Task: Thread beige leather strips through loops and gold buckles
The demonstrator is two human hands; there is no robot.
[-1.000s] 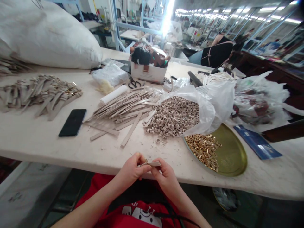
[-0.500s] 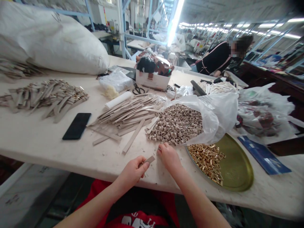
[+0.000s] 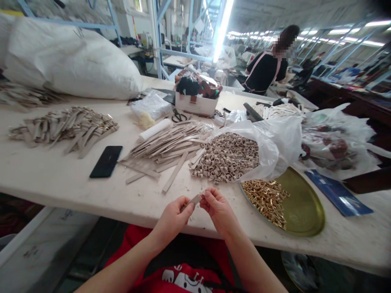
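Note:
My left hand (image 3: 177,213) is closed around a beige strap strip (image 3: 195,199), whose short end sticks out past the thumb. Against that end, my right hand (image 3: 215,205) pinches a small piece that looks like a beige loop, mostly hidden by the fingertips. Just beyond the hands lies a heap of small beige loops (image 3: 227,156), spilling from a clear plastic bag (image 3: 275,142). Loose beige strips (image 3: 168,146) are piled to the left of it. On the right, gold metal buckles (image 3: 265,199) fill one side of a round gold tray (image 3: 305,211).
A black phone (image 3: 106,161) lies left of the strips, near a pile of straps with gold fittings (image 3: 67,128). Scissors (image 3: 179,116) and a white box of scraps (image 3: 195,105) stand farther back. A blue packet (image 3: 339,193) is at right. One person (image 3: 267,69) stands beyond the table.
My right hand has moved from the edge of the loop heap to the strip's end in my left hand. The person in the background has straightened up.

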